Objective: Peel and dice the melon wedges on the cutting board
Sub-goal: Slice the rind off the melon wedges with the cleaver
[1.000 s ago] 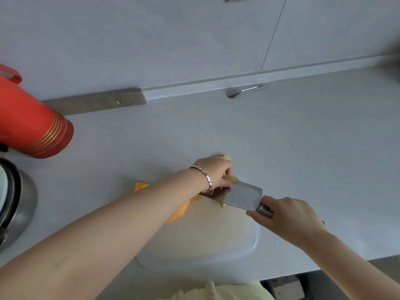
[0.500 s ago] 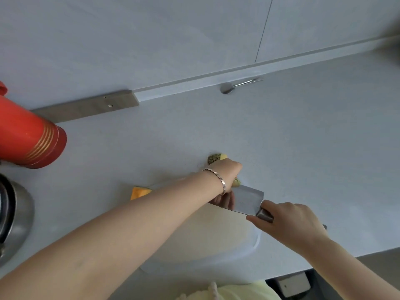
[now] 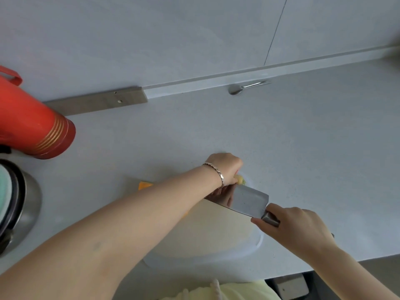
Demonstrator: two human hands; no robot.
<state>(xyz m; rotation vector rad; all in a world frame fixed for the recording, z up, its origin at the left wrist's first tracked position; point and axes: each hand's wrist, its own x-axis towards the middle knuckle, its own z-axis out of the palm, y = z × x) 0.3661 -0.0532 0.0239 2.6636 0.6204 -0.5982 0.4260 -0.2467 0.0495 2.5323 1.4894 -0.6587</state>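
I am watching the right hand (image 3: 296, 228) gripping the cleaver (image 3: 244, 200) by its handle, the blade lying across the far end of the cutting board (image 3: 216, 234). The left hand (image 3: 225, 169) is curling over a melon wedge (image 3: 240, 180), holding it just beyond the blade. An orange wedge (image 3: 144, 185) is showing past the left forearm, and a red flask (image 3: 32, 126) is standing at the worktop's (image 3: 313, 137) left.

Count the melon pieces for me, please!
2. One orange melon wedge peeks out behind the left forearm; one rind-covered melon piece sits under the left hand, beside the cleaver. The arm may hide more.
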